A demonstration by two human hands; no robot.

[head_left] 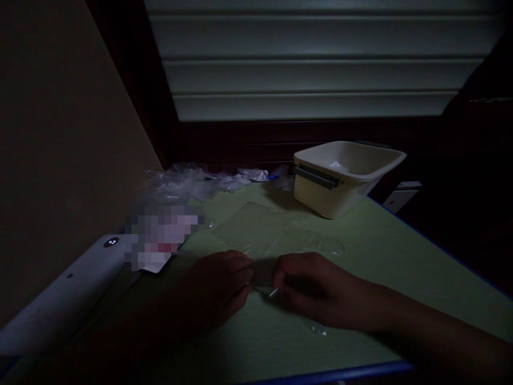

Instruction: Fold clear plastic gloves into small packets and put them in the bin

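Observation:
In the dim light, my left hand (224, 283) is closed in a pinch on the left end of a small piece of clear plastic film (264, 290). Its other end is pinched by my right hand (316, 289), so the film stretches across the short gap between both hands. Just beyond them, a larger clear plastic bag (252, 227) lies flat on the green tabletop (401, 267). Another bit of clear plastic (318, 327) shows under my right hand. The fingertips are dark, and the film's full outline is hard to make out.
A cream basket (316, 195) with grey handles stands at the back right, holding some clear plastic. Crumpled clear bags (176, 182) are heaped along the back left. A flat item (156, 264), mostly blurred out, and a long white device (68, 289) lie at the left.

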